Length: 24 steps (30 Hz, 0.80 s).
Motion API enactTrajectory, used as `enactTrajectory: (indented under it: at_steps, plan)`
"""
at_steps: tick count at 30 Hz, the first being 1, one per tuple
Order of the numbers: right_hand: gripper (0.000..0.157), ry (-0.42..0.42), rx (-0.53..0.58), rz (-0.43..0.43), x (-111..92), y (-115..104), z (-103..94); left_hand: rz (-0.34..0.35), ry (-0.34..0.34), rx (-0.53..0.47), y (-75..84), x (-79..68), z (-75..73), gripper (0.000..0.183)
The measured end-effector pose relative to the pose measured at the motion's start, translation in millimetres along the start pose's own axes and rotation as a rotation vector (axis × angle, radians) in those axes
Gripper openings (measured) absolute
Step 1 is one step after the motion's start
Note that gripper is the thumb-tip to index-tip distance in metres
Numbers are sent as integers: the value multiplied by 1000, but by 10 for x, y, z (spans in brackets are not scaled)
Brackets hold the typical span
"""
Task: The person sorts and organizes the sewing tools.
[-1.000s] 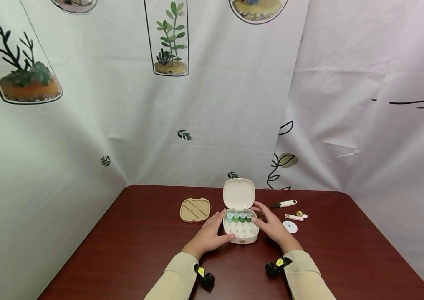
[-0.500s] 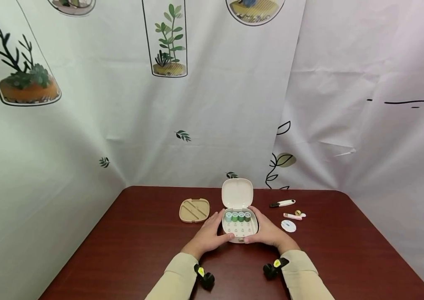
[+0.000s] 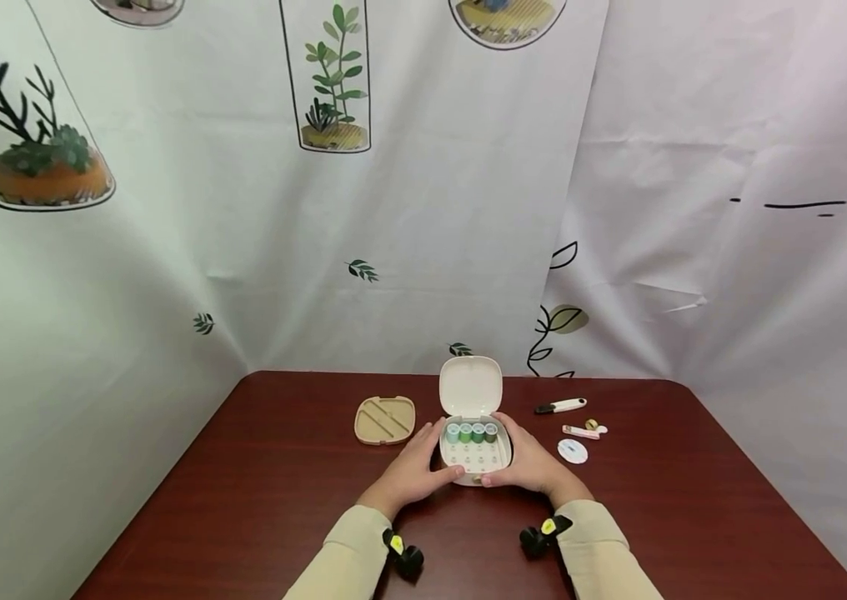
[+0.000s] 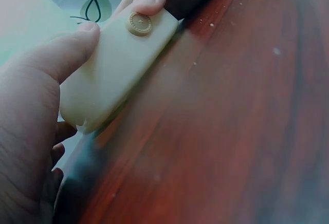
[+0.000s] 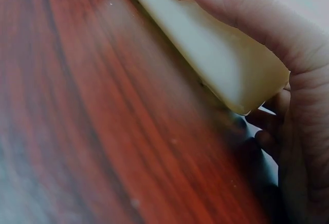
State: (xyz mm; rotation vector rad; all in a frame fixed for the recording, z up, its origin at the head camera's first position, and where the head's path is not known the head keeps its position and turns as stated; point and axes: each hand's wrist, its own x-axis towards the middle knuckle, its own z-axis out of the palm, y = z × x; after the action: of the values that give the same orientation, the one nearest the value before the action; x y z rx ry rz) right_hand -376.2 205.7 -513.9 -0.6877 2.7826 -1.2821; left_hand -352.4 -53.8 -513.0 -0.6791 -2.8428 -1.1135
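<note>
A cream sewing box (image 3: 471, 481) stands in the middle of the table, its lid (image 3: 471, 386) raised at the back. Inside, several green thread spools (image 3: 466, 433) line up along the rear, with short pegs in front of them. My left hand (image 3: 414, 471) grips the box's left side, thumb at the front corner and fingers along the side. From the right, my right hand (image 3: 532, 462) holds it the same way, thumb tip beside the round front button (image 4: 140, 23). Both wrist views show the smooth front wall and fingers curled past the lower corners.
A beige tray (image 3: 384, 419) with diagonal grooves lies left of the box on the dark red table (image 3: 281, 483). To the right are a black-and-white tool (image 3: 561, 406), a small pink-and-white item (image 3: 580, 432) and a white disc (image 3: 572, 452). A printed curtain hangs behind.
My right hand has come from the box's right rear area to a grip on its right side, thumb now at the front. My left hand keeps its place.
</note>
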Motion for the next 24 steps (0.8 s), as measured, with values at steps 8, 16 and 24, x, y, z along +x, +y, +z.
enactTrajectory:
  at_steps: [8,16,24]
  plan:
    - [119,19,-5,-18,-11,38,3,75,161,45,-65,-2,-334,61]
    - [120,36,-17,-19,3,23,-9,129,152,284,-342,155,-805,57]
    - [119,28,-32,-8,33,36,-9,150,27,461,-527,280,-899,60]
